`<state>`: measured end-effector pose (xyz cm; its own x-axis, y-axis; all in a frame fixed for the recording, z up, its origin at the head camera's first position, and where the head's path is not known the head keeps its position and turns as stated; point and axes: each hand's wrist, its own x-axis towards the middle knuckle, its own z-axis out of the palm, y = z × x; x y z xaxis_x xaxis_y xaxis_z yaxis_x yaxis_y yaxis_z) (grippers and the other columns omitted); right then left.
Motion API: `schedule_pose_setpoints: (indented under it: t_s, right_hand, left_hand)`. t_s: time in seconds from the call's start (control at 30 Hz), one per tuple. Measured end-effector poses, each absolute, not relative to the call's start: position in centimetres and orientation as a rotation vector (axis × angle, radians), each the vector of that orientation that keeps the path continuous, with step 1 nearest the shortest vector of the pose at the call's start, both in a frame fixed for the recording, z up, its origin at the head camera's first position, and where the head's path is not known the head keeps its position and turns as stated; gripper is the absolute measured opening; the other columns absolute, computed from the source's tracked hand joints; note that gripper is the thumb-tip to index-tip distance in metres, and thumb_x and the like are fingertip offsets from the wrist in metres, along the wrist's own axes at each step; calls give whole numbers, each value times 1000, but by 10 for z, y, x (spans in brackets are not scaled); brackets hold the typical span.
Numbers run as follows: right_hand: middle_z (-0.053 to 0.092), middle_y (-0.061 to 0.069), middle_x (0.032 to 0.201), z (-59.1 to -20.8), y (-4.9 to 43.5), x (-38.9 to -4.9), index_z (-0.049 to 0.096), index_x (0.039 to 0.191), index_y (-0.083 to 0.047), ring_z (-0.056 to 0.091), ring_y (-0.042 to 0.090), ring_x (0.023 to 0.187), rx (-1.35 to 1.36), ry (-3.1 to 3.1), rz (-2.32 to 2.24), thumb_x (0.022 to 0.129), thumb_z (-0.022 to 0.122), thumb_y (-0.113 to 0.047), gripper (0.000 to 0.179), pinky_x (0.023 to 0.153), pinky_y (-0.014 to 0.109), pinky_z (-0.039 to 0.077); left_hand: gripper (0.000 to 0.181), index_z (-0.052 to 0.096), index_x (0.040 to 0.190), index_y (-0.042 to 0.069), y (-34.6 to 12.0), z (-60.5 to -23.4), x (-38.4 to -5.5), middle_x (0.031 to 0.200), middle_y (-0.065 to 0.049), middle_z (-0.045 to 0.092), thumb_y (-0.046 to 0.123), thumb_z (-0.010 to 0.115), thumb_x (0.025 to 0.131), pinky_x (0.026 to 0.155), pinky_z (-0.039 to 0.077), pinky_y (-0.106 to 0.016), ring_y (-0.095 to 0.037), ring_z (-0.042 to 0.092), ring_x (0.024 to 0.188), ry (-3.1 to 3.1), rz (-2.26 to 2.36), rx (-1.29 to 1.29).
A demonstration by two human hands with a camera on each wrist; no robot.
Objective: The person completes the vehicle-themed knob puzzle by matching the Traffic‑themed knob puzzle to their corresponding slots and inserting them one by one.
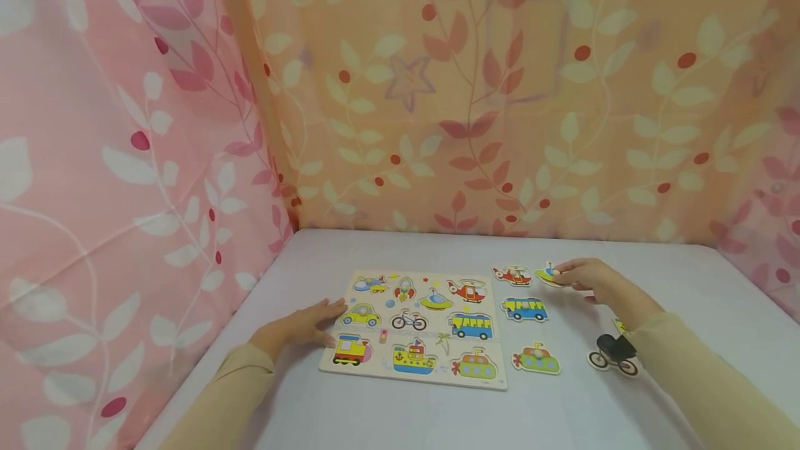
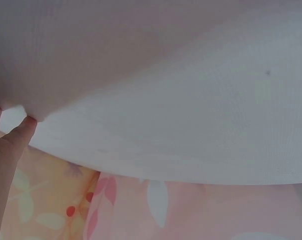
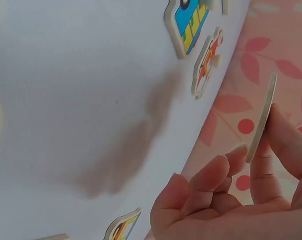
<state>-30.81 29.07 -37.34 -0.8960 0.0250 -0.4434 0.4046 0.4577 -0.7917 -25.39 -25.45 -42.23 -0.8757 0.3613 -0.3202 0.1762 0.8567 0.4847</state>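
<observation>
My right hand (image 1: 594,278) pinches a green and blue flying-saucer puzzle piece (image 1: 545,273) by its edge; it is edge-on in the right wrist view, held above the table. The left hand (image 1: 300,325) lies at the left edge of the wooden puzzle board (image 1: 381,360), fingers loosely extended and fingertips at its rim. Vehicle pictures cover the board, among them a bicycle, a train and a boat. Just left of the held piece lies a red helicopter piece (image 1: 512,276), with a blue bus piece (image 1: 525,309) nearer me.
A green submarine piece (image 1: 536,358) lies right of the board. By the right sleeve sits a bicycle piece (image 1: 598,360), partly covered by a black object (image 1: 615,347). A yellow piece (image 1: 621,326) shows beside the wrist. Patterned curtains (image 1: 500,123) stand behind the white table (image 1: 437,422).
</observation>
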Motion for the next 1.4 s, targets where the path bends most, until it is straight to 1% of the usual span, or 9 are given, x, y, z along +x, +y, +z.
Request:
schedule_pose_setpoints:
  t_s: [0.1, 0.3, 0.43, 0.57, 0.7, 0.83, 1.03, 1.23, 1.4]
  right_hand:
    - [60, 7, 105, -373, 285, -305, 62, 120, -2, 40, 41, 118, 341, 2359, -1420, 89, 71, -20, 37, 88, 51, 39]
    - [61, 13, 114, -369, 272, -300, 57, 127, 1, 38, 44, 122, 271, 2363, -1429, 91, 69, -21, 44, 92, 55, 40]
    - [62, 9, 107, -367, 264, -299, 57, 126, 2, 38, 44, 122, 242, 2351, -1459, 92, 68, -20, 42, 92, 55, 39]
    - [62, 4, 101, -367, 259, -299, 59, 124, 1, 38, 43, 120, 224, 2339, -1482, 91, 69, -19, 40, 89, 53, 38]
    - [63, 7, 105, -367, 253, -298, 57, 126, 1, 38, 43, 120, 217, 2343, -1479, 91, 69, -20, 43, 88, 53, 38]
    - [61, 11, 111, -369, 247, -297, 57, 127, 1, 38, 43, 120, 209, 2340, -1478, 90, 70, -21, 44, 91, 55, 38]
    - [60, 12, 111, -372, 237, -298, 59, 124, -1, 38, 42, 120, 217, 2336, -1482, 90, 70, -20, 40, 95, 58, 36]
    - [56, 18, 121, -374, 222, -297, 59, 125, -2, 37, 42, 122, 227, 2331, -1470, 90, 70, -21, 41, 99, 60, 36]
    - [58, 17, 118, -377, 212, -299, 61, 123, -2, 38, 42, 121, 198, 2327, -1485, 89, 71, -20, 39, 97, 60, 36]
  left_hand:
    - [78, 40, 150, 16, -253, -421, -253, 158, -5, 29, 26, 77, 82, 112, 13, -63, -36, 12, 146, 2631, 632, 380]
    - [78, 40, 150, 18, -251, -421, -251, 158, -4, 29, 26, 77, 82, 112, 15, -62, -35, 12, 147, 2640, 619, 350]
    - [78, 40, 150, 19, -251, -421, -250, 158, -4, 29, 25, 77, 82, 112, 15, -62, -34, 12, 147, 2638, 622, 327]
    - [78, 40, 150, 18, -251, -421, -251, 158, -4, 29, 26, 77, 81, 112, 15, -62, -35, 12, 146, 2638, 627, 342]
    - [78, 41, 149, 16, -252, -422, -252, 158, -5, 29, 25, 78, 81, 113, 14, -61, -36, 12, 146, 2640, 637, 374]
    - [78, 40, 150, 17, -253, -423, -252, 158, -4, 29, 26, 77, 81, 113, 14, -61, -35, 12, 147, 2637, 633, 358]
    - [78, 40, 150, 20, -252, -424, -253, 158, -3, 28, 27, 77, 81, 112, 15, -62, -34, 12, 147, 2639, 621, 314]
    - [78, 40, 150, 19, -252, -423, -253, 159, -6, 27, 27, 77, 81, 112, 14, -63, -35, 12, 147, 2641, 615, 325]
    - [78, 40, 150, 20, -251, -422, -252, 159, -11, 24, 27, 77, 81, 111, 16, -64, -37, 13, 146, 2635, 634, 312]
